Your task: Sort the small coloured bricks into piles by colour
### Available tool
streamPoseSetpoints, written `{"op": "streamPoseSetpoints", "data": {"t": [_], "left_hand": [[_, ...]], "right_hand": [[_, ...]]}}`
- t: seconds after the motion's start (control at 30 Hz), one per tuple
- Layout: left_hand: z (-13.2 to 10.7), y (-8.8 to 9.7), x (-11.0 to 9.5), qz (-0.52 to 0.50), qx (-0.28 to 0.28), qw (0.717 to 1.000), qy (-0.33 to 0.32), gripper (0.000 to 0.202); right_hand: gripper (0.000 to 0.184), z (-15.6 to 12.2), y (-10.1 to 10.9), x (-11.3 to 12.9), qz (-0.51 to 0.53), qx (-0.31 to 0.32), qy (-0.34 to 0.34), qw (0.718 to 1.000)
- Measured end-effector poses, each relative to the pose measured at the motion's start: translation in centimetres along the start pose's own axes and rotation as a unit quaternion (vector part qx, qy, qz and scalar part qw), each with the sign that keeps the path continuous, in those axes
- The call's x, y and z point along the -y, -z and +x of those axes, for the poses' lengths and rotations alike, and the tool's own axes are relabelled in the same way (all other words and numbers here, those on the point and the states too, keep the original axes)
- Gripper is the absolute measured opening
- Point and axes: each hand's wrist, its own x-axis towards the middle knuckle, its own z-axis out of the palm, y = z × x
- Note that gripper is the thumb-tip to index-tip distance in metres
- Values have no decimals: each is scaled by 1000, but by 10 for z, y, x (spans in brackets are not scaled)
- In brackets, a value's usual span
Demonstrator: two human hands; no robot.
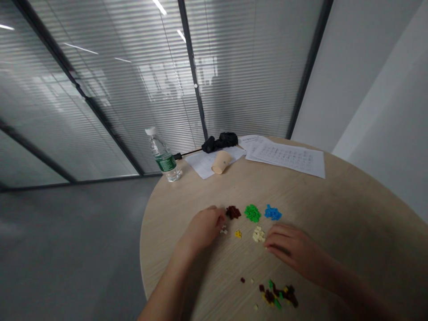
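Had both hands well apart above the counter (321,200). Had the left hand (205,226) curled just beside the brown pile (233,212), toward its 9 o'clock, near the white bits (224,230); could not tell whether pinching anything. Had the right hand (292,244) with fingers bent close together, tips at 4 o'clock of the cream pile (258,234); could not tell whether clamped on a piece. Saw the green pile (252,213) at 3 o'clock from the brown pile, the blue pile (273,212) farther along, the yellow bits (238,233) at 6. Found the mixed heap (279,295) at 5 o'clock from these piles, loose bits (242,280) off its 8-to-10 side. Noted the bottle (164,158) at 10 o'clock, the cup (221,162) at 11, the black bundle (221,141) beyond, the papers (290,157) at 1.
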Motion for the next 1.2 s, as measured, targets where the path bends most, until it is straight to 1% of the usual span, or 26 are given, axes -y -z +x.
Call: {"op": "streamPoseSetpoints", "data": {"t": [0.1,0.23,0.37,0.47,0.53,0.63,0.7,0.73,0.77,0.87,0.93,1.03,1.2], "left_hand": [[-1,1,0,-27,15,999,-14,16],[-1,-2,0,-71,37,996,-44,22],[1,-6,1,-65,25,996,-51,18],[2,-6,1,-53,26,997,-54,15],[1,-3,-2,-45,22,997,-52,15],[-1,4,-10,-26,-10,999,-47,12],[-3,8,-17,-37,-23,996,-76,12],[-4,10,-20,-51,-14,993,-105,12],[-5,11,-24,-68,7,988,-141,12],[-8,7,-34,-107,110,958,-243,13],[-9,2,-38,-116,153,941,-279,12],[-9,-7,-42,-116,171,931,-302,11],[-8,-13,-43,-104,162,929,-317,11]], "right_hand": [[21,0,-1,-1,10,-32,-13,999],[24,1,-2,-2,13,-51,-42,998],[21,3,-1,-2,17,-66,-65,996],[17,3,-1,-3,5,-74,-96,993],[16,2,-3,-4,-1,-82,-114,990],[16,2,-7,-7,-10,-94,-125,988],[16,3,-9,-9,-21,-95,-126,987],[16,5,-9,-9,-27,-93,-122,988],[15,6,-10,-8,-31,-89,-115,989],[14,10,-10,-5,-40,-78,-79,993],[14,11,-11,-4,-41,-81,-63,994],[15,10,-12,-4,-34,-92,-63,993],[16,8,-15,-8,-23,-85,-75,993]]}}
